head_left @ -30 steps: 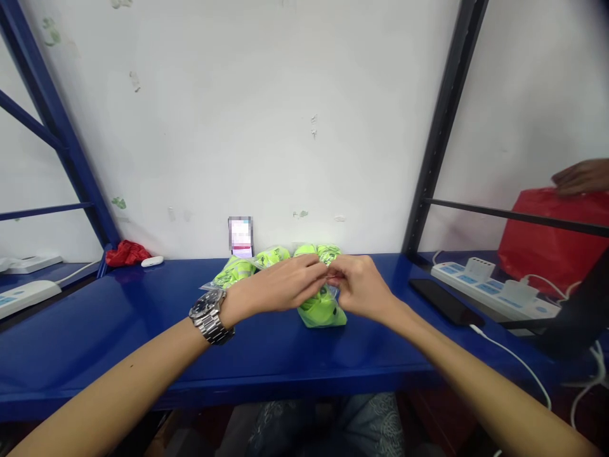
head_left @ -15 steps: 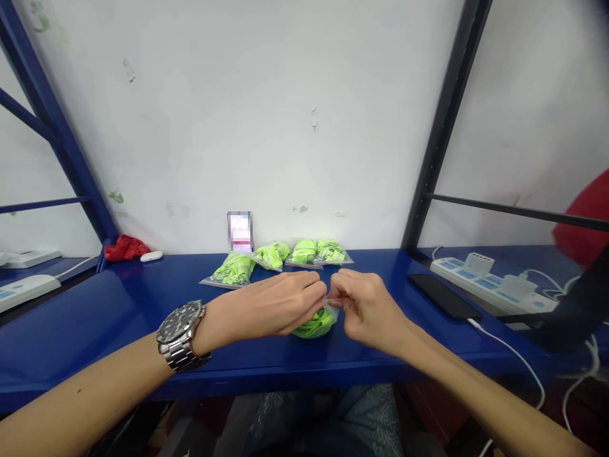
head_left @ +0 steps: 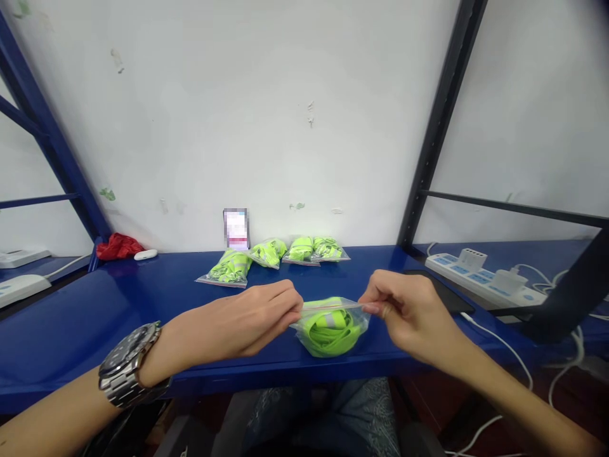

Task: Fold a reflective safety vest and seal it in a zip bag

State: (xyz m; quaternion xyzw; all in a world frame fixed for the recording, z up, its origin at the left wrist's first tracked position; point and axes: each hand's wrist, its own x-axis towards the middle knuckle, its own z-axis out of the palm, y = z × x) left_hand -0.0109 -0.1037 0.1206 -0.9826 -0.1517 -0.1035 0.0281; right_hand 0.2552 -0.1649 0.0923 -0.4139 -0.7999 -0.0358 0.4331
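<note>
A clear zip bag (head_left: 365, 324) with a red line along its top edge is stretched between my two hands near the table's front. Inside it lies a coiled neon-green reflective strap (head_left: 333, 333) with a grey band. My left hand (head_left: 257, 317), with a metal watch (head_left: 130, 362) on the wrist, pinches the bag's left top corner. The right top corner is pinched between the thumb and finger of my right hand (head_left: 404, 308). Behind them, several similar filled bags (head_left: 231, 266) lie along the back of the table.
A phone (head_left: 236, 228) leans against the wall. Red cloth (head_left: 118, 246) and a white oval item (head_left: 145, 254) sit at the back left. At right are a dark phone (head_left: 442, 293), its white cable (head_left: 499, 343) and a power strip (head_left: 485, 279). The blue table (head_left: 157, 298) ends close to my lap.
My hands have moved apart along the bag's top, the left hand leftward and the right hand rightward. The bag now shows stretched flat between them. The view has shifted slightly.
</note>
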